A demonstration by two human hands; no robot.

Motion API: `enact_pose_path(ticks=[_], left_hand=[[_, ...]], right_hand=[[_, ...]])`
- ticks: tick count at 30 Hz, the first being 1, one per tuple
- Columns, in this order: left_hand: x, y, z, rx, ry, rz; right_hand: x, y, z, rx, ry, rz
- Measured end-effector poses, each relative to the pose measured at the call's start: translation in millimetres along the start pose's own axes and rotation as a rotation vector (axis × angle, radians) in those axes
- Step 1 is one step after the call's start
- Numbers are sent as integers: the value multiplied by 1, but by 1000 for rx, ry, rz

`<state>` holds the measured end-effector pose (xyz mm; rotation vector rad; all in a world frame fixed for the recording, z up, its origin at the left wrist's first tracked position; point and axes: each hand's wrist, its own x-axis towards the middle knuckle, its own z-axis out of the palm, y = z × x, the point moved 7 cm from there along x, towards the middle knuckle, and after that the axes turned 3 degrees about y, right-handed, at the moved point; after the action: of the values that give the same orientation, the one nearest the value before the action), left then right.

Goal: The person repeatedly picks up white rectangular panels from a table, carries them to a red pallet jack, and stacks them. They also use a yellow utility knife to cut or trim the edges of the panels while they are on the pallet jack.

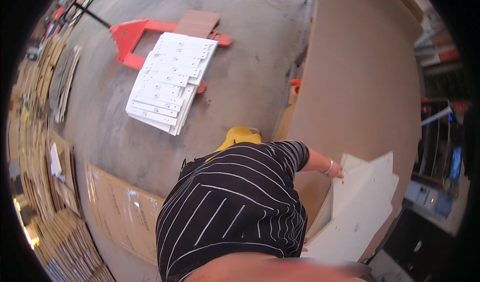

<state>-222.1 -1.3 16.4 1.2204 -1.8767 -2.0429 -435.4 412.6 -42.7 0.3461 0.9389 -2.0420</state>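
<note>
Several white flat panels (357, 202) lie fanned and overlapping on a brown tabletop at the right, their corners stepping outward. With a bracelet at its wrist, my left hand (336, 170) reaches across and closes its fingers on the panels' far left corner. My right hand (305, 244) shows only as a few fingertips against the near left edge of a panel; the rest is hidden behind my body and the panels. Both hands are closed on the panels' edges. My black shirt with white stripes fills the lower middle.
On the floor ahead stands a red pallet jack (131, 37) beside a stack of white drilled panels (167, 79). A brown board (199, 23) lies behind them. A long brown worktable (360, 82) runs along my right. Flat cardboard (122, 207) and wooden strips (42, 82) lie left.
</note>
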Motion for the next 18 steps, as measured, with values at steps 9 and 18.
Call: enact_pose_path(ticks=[9, 18], left_hand=[[-189, -156, -182, 109, 426, 104], [-401, -382, -154, -192, 742, -748]], right_hand=[[51, 76, 96, -457, -24, 194], [10, 245, 320, -796, -512, 472]])
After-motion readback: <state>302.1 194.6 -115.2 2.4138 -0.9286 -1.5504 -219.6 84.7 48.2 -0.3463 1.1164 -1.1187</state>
